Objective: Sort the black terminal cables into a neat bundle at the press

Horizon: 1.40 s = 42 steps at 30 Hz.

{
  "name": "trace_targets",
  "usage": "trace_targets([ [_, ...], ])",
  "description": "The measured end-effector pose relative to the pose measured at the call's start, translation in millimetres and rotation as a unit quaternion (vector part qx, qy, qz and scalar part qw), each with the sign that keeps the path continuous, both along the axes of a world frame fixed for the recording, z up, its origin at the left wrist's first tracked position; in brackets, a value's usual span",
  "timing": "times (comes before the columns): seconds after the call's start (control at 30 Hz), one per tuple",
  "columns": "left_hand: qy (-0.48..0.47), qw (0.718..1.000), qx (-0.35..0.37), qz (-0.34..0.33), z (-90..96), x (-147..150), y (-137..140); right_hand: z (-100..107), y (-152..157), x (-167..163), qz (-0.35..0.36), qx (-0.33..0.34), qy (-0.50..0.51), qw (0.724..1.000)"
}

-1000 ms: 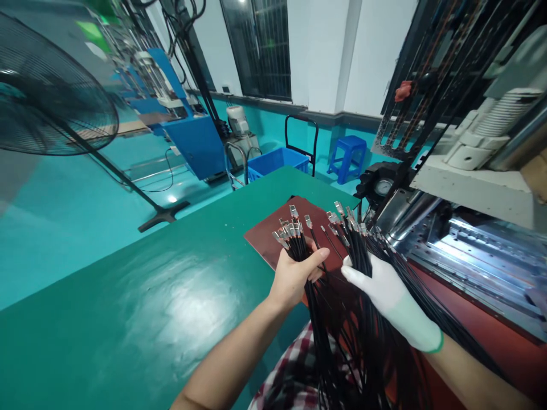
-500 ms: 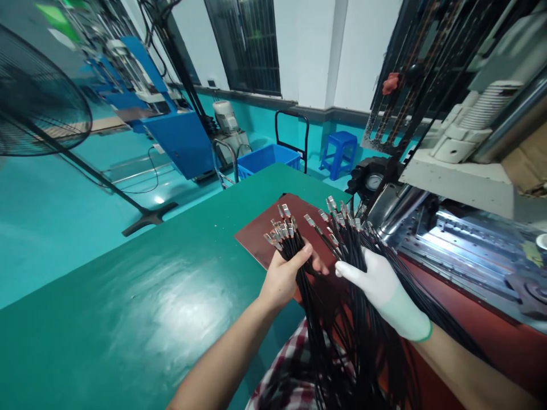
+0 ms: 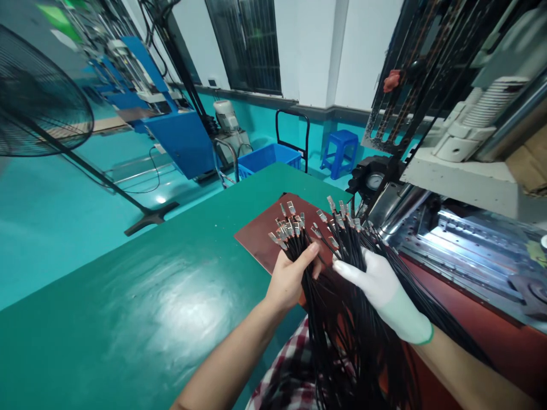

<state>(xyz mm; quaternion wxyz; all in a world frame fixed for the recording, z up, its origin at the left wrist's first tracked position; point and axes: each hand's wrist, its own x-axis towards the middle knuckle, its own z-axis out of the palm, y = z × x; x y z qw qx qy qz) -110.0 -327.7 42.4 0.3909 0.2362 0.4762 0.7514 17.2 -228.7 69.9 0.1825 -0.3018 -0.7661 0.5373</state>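
My bare left hand (image 3: 294, 273) is closed round a bundle of black cables (image 3: 314, 319), just below their flat silver end connectors (image 3: 290, 229). My right hand (image 3: 380, 285), in a white glove with a green cuff, wraps a thicker bundle of black cables (image 3: 356, 319), whose connectors (image 3: 342, 217) fan out above the thumb. Between the two hands, a few cable ends lean leftward from the right bundle. Both bundles hang down over my lap. The fingers of my right hand behind the cables are hidden.
A reddish-brown sheet (image 3: 260, 233) lies on the green table (image 3: 179, 296) beneath the hands. More black cables (image 3: 427, 302) run along the red surface at right, beside a lit metal machine (image 3: 470, 228). Beyond the table stand a blue crate (image 3: 269, 156), a blue stool (image 3: 341, 151) and a fan (image 3: 38, 97).
My left hand has shifted slightly to the right with its bundle, and its fingers have curled in closer round the cables. The right hand has hardly moved; its leftmost cable ends have shifted.
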Motion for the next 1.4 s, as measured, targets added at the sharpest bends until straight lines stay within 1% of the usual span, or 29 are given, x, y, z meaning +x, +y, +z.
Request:
trace_targets([
  [0.07,0.010,1.000,-0.013,-0.013,1.5,-0.9,-1.7,0.5,0.4,0.9,0.005,-0.005,0.012,1.000],
  [0.2,0.051,0.997,-0.021,-0.047,1.4,-0.3,-1.9,4.2,-1.5,-1.8,-0.018,0.030,-0.007,0.999],
  [0.33,0.039,0.996,-0.023,-0.081,-2.0,4.9,-0.2,9.1,-5.9,-5.7,-0.032,0.049,-0.011,0.998],
  [0.43,0.030,0.997,-0.019,-0.063,-3.3,8.1,0.5,9.6,-6.1,-5.9,-0.054,0.072,-0.020,0.996],
  [0.53,0.023,0.999,-0.023,-0.040,-2.5,9.9,1.8,8.4,-4.0,-4.7,-0.056,0.088,-0.026,0.994],
  [0.7,-0.016,0.999,-0.032,-0.022,1.1,12.6,4.3,9.3,-3.3,-3.3,-0.049,0.084,-0.031,0.995],
  [0.87,-0.027,0.999,-0.025,-0.022,3.3,11.6,2.8,8.3,-3.9,1.2,-0.068,0.098,-0.033,0.992],
  [0.97,-0.028,0.999,-0.016,-0.039,2.5,9.1,1.7,6.8,-3.2,4.0,-0.058,0.104,-0.020,0.993],
  [1.03,-0.026,0.998,-0.008,-0.054,1.6,7.6,1.5,5.8,-2.3,4.9,-0.049,0.091,-0.013,0.995],
  [1.13,-0.025,0.998,-0.005,-0.065,0.8,6.4,1.8,3.8,-0.8,5.5,-0.048,0.050,-0.009,0.998],
  [1.3,-0.050,0.997,-0.019,-0.052,0.6,6.2,1.7,-0.3,1.7,7.3,-0.019,-0.068,0.040,0.997],
  [1.4,-0.056,0.997,-0.023,-0.053,0.1,6.1,1.4,-1.2,2.5,7.4,-0.013,-0.103,0.066,0.992],
])
